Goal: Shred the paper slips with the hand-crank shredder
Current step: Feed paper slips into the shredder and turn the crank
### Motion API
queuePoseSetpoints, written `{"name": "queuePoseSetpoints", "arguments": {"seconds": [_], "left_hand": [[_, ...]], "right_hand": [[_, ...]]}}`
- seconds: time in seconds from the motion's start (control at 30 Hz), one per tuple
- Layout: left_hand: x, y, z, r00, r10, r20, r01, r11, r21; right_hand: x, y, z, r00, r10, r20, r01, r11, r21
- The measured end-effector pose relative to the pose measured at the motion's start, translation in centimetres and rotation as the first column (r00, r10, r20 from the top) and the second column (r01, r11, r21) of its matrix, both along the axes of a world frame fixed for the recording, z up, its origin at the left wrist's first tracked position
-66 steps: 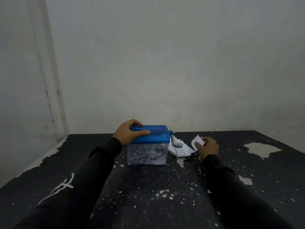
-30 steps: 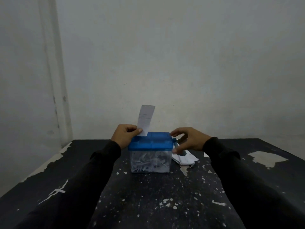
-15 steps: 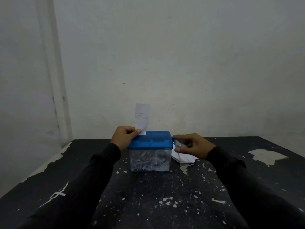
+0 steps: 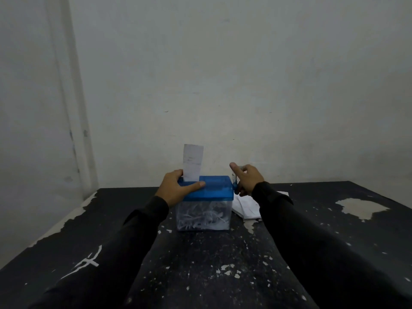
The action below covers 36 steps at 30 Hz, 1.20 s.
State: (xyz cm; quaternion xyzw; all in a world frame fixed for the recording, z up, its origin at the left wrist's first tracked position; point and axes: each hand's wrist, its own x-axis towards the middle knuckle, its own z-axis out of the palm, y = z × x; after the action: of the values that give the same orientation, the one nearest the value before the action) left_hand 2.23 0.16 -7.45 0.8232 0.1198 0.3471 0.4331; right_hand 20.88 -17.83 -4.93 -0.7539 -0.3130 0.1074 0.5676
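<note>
The hand-crank shredder [image 4: 206,198] stands mid-table, a clear box full of white shreds under a blue lid. A white paper slip [image 4: 192,162] stands upright in the slot at the lid's left end. My left hand [image 4: 178,188] grips that left end of the lid, thumb laid across the top just in front of the slip. My right hand [image 4: 246,179] is at the shredder's right side, fingers curled round the crank handle [image 4: 234,177], which is raised above lid level. A stack of white paper slips [image 4: 246,207] lies behind my right wrist.
The black table [image 4: 200,264] has chipped paint and pale bare patches, the largest at the right [image 4: 361,207]. A plain white wall stands close behind the table's far edge, and a wall runs along the left edge.
My right hand has risen from beside the slip stack to above lid level, bringing the crank up. The slip now stands straighter and a little lower in the slot. My left thumb now lies across the lid.
</note>
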Motion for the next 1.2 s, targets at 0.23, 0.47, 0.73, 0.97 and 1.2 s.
{"name": "queuePoseSetpoints", "arguments": {"seconds": [0.23, 0.47, 0.73, 0.97, 1.2], "left_hand": [[0.0, -0.2, -0.2, 0.998, -0.070, -0.004, 0.069, 0.994, -0.085], [0.0, -0.1, -0.2, 0.997, -0.083, -0.002, 0.083, 0.992, -0.098], [0.2, -0.7, 0.3, 0.996, -0.083, -0.037, 0.080, 0.993, -0.086], [0.3, -0.3, 0.2, 0.996, -0.068, -0.063, 0.065, 0.997, -0.048], [0.5, 0.1, 0.1, 0.997, -0.048, -0.067, 0.046, 0.999, -0.025]], "right_hand": [[0.3, -0.2, -1.0, 0.989, -0.060, 0.136, 0.061, 0.998, 0.003], [1.6, -2.7, -2.8, 0.924, 0.181, 0.337, 0.019, 0.858, -0.514], [-0.6, -4.8, -6.5, 0.960, 0.124, 0.250, -0.071, 0.975, -0.212], [-2.3, -4.8, -2.9, 0.975, 0.215, -0.055, -0.198, 0.956, 0.215], [0.4, -2.6, 0.5, 0.991, 0.065, 0.114, -0.091, 0.967, 0.237]]}}
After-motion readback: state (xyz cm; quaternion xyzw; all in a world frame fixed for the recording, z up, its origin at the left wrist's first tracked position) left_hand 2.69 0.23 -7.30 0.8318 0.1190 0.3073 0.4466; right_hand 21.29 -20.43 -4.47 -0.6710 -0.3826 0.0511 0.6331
